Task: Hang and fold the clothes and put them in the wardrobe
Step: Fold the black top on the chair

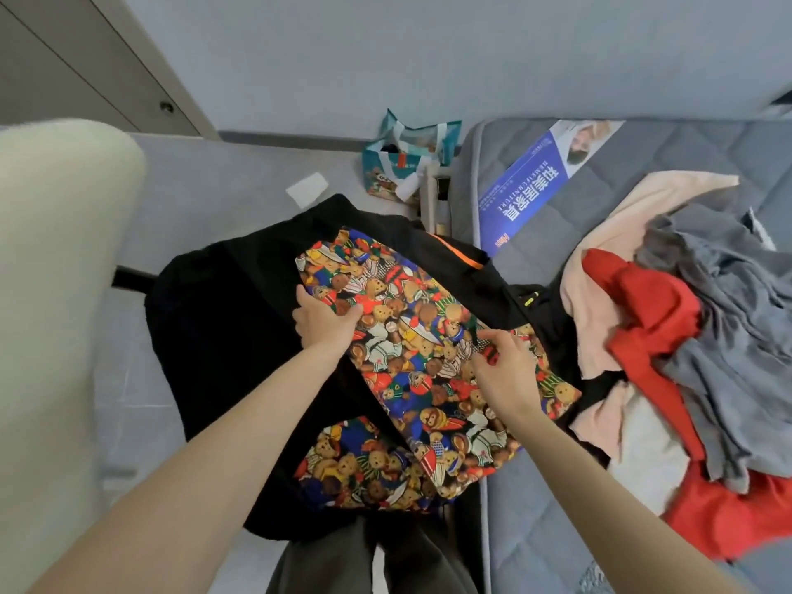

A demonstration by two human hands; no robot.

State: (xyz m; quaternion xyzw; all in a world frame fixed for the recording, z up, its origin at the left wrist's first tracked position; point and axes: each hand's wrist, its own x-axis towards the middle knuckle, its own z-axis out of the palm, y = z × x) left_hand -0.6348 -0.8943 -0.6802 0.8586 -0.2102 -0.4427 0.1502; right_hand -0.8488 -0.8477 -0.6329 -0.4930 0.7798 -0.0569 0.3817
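Left hand point(325, 321): fingers curled over the upper-left edge of the bear-print panel point(411, 336), clamped on the cloth. Right hand point(501, 366): back of the hand to the camera, fingers bent down onto the same panel near its right side. The hand hides any pinch, so I cannot tell whether it grips.

Head view, looking down.
- The panel is part of a black garment point(223, 327), held between the two hands in front of the body. It hangs over the floor and just overlaps the near edge of the mattress point(535, 508). Print: crowded teddy bears in red, blue, green and white outfits. An orange strip point(458, 252) runs along the garment's upper right edge.
- Clothes pile point(685, 336) on the mattress, right of the garment: red, grey, pale pink and white pieces, heaped unfolded.
- Blue label point(535, 186) lies diagonally on the grey quilted mattress. It has large white Chinese characters and a line of Latin capitals, of which "FURNITURE" is readable; the rest is too small. A photo panel sits at its far end.
- Teal bag point(407, 165) stands on the floor beside the mattress corner, with a bear picture on its side. Any lettering is illegible.
- White slip point(306, 188) lies on the floor to the left of the bag.
- Cream cushion point(55, 250) is at the left edge.
- Trousers point(334, 559), dark olive, are at the bottom centre, below the garment.
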